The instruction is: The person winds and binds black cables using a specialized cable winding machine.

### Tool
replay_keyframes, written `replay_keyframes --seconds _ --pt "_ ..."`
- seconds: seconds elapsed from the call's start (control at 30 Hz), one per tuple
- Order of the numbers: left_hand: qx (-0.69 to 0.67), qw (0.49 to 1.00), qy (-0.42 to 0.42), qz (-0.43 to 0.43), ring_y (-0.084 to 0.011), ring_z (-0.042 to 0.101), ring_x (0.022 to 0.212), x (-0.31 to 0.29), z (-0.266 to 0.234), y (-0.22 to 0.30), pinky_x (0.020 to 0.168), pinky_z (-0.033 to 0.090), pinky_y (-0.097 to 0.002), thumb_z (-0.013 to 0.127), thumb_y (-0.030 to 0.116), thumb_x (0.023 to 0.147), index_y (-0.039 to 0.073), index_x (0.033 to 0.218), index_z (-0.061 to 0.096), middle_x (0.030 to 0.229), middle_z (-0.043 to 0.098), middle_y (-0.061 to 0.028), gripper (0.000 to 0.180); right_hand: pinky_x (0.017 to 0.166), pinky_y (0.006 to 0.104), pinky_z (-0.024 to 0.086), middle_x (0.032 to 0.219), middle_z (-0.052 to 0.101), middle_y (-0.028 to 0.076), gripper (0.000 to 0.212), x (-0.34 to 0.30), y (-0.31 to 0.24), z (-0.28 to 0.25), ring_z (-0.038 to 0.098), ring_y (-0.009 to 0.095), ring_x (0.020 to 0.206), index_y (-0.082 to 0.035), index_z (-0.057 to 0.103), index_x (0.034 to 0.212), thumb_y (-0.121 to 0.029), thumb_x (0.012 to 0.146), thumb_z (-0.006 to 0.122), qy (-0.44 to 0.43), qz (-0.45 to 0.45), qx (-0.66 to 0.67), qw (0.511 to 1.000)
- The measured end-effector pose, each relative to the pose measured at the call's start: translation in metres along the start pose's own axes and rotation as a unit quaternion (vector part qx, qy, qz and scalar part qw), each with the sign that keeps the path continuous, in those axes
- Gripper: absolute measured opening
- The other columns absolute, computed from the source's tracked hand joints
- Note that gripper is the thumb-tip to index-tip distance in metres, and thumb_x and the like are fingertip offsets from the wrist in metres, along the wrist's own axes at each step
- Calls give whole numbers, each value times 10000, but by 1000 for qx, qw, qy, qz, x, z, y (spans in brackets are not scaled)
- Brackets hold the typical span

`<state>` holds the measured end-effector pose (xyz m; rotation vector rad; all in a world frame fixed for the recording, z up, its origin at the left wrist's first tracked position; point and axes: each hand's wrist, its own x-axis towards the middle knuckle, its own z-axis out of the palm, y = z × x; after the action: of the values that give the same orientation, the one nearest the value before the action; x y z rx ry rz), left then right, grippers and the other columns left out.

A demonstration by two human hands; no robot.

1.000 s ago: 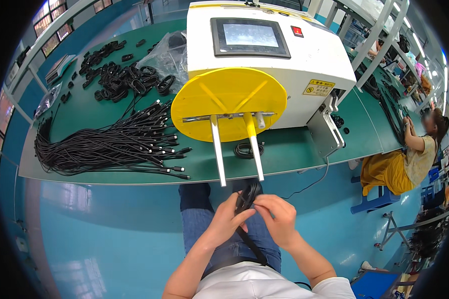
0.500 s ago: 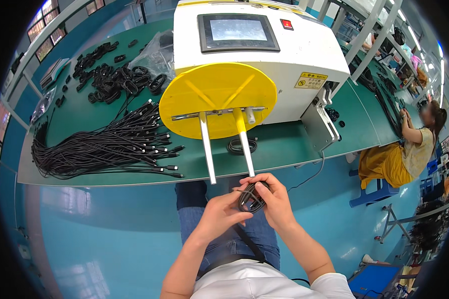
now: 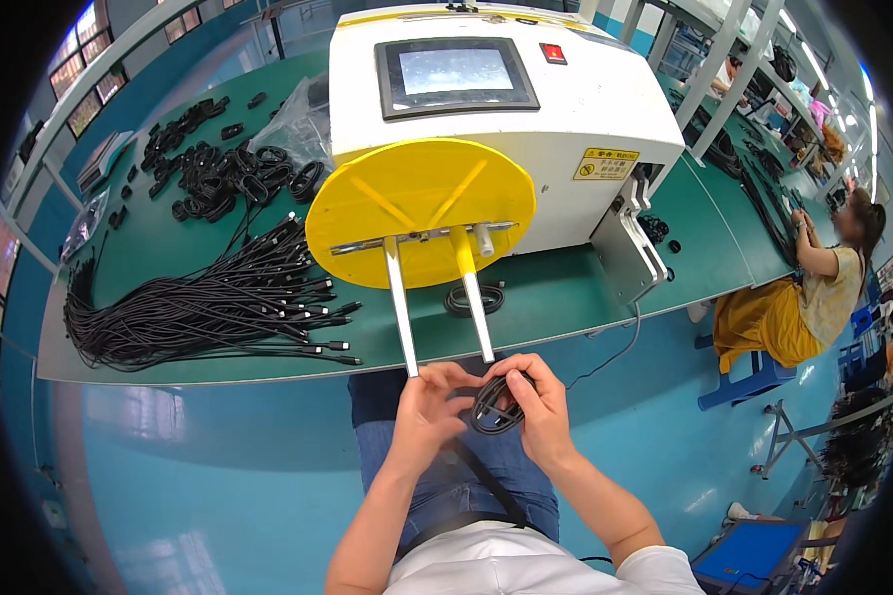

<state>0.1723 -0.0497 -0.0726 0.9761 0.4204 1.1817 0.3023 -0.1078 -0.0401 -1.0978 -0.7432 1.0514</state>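
A coiled black cable (image 3: 496,407) hangs in front of my body, just below the table's front edge. My right hand (image 3: 538,407) is closed around the coil's right side, with the thumb on top. My left hand (image 3: 429,412) is at the coil's left, its fingers curved and apart. Its index fingertip reaches close to the coil's upper edge; anything thin at that fingertip is too small to make out. Right above my hands, two metal rods (image 3: 401,307) stick out from a round yellow disc (image 3: 422,188) on a white machine (image 3: 566,109).
Another cable coil (image 3: 473,297) lies on the green table (image 3: 556,297) under the disc. A bundle of straight black cables (image 3: 198,297) and a heap of small coils (image 3: 218,178) lie left. Behind the disc is a screen (image 3: 456,74). A co-worker (image 3: 814,268) sits far right.
My left hand has come off the coil, moving left and slightly up, and its fingers have spread. My right hand still holds the coil. The view has shifted slightly.
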Motion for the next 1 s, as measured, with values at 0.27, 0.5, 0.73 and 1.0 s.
replay_keyframes --seconds 0.27,0.5,0.73,1.0 --pt "272 955 -66 -99 -191 661 710 -4 5 30 592 546 -281 665 -18 756 -17 948 633 861 655 -112 195 610 184 393 870 628 54 147 4 7 -7 480 45 662 -27 563 946 -129 949 457 30 -27 -56 998" --pt "522 803 -192 213 -221 663 678 2 -1 29 546 523 -261 668 -29 730 -19 868 651 826 661 -127 140 557 191 369 803 613 43 229 5 5 -10 453 47 601 -22 578 860 -174 961 441 -1 27 -71 997" --pt "528 820 -196 103 -219 664 841 -1 -2 22 618 541 -269 672 -29 735 -19 1069 604 993 648 -152 341 562 214 377 774 573 29 268 3 7 -10 450 68 608 -11 575 849 -208 963 434 -12 26 -136 990" --pt "304 919 -169 -188 -250 524 1145 1 11 22 912 477 -340 635 -59 777 68 1459 118 1309 417 -143 865 743 271 446 975 593 80 236 13 8 -10 560 169 857 2 607 1022 -176 938 477 -76 6 -221 972"
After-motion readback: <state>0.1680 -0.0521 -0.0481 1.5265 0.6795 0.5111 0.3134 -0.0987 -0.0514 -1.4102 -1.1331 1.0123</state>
